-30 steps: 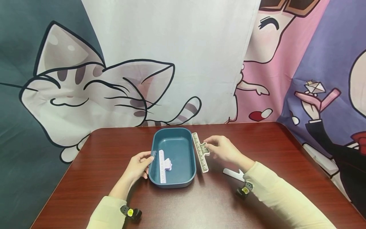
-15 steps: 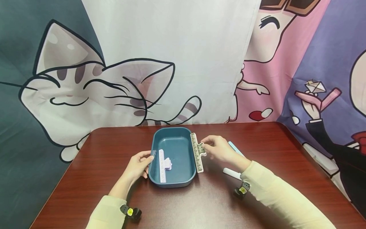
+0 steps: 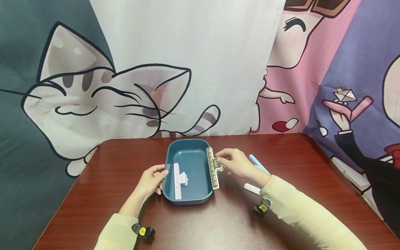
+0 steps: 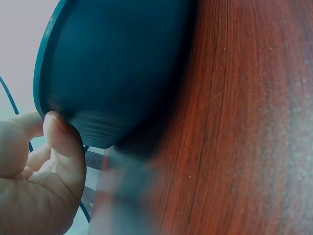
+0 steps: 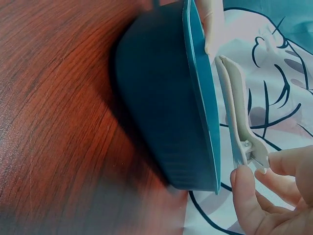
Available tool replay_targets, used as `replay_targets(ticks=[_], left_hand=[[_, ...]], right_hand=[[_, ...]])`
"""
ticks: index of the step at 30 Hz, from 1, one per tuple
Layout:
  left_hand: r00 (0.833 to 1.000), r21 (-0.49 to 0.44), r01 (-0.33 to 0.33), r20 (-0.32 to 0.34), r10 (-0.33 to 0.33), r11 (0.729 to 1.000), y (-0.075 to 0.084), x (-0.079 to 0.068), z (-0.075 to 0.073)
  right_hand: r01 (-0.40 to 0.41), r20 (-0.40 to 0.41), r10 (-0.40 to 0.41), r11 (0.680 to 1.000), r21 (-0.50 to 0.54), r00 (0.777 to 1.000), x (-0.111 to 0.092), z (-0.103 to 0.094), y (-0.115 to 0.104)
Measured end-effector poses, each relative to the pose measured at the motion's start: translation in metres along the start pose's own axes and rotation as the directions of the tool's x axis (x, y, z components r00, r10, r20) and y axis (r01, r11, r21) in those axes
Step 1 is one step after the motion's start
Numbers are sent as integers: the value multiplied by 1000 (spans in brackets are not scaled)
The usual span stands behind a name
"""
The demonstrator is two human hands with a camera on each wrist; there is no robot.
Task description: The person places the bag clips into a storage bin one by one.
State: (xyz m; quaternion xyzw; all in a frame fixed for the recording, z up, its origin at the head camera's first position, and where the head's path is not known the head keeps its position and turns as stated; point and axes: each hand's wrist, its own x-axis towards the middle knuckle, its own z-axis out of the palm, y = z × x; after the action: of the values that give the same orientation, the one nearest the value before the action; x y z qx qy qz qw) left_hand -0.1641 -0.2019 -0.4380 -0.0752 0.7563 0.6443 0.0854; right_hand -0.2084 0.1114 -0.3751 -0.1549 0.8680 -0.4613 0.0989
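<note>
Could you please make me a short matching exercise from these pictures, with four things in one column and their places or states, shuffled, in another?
Things
1. Lilac clip
2. Patterned clip
3. Left hand
4. White item

Places or states
A. Pinched by the right hand
B. Lying on the table, partly hidden by the right sleeve
C. Inside the blue tray
D. Gripping the rim of the blue tray

Right pairs: 1-C, 2-A, 3-D, 4-B

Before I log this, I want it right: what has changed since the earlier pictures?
The right hand, pinching the patterned clip throughout, carried it left, over the right edge of the blue tray. The left hand, tray and pale clip inside stayed put.
</note>
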Motion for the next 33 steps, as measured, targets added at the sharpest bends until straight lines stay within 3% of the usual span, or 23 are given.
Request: replay_targets(ticks=[33], left_hand=[[1000,0,0,3,0,1000,1,-1,0]], right_hand=[[17,52,-17,1000,5,998,1,13,-18]])
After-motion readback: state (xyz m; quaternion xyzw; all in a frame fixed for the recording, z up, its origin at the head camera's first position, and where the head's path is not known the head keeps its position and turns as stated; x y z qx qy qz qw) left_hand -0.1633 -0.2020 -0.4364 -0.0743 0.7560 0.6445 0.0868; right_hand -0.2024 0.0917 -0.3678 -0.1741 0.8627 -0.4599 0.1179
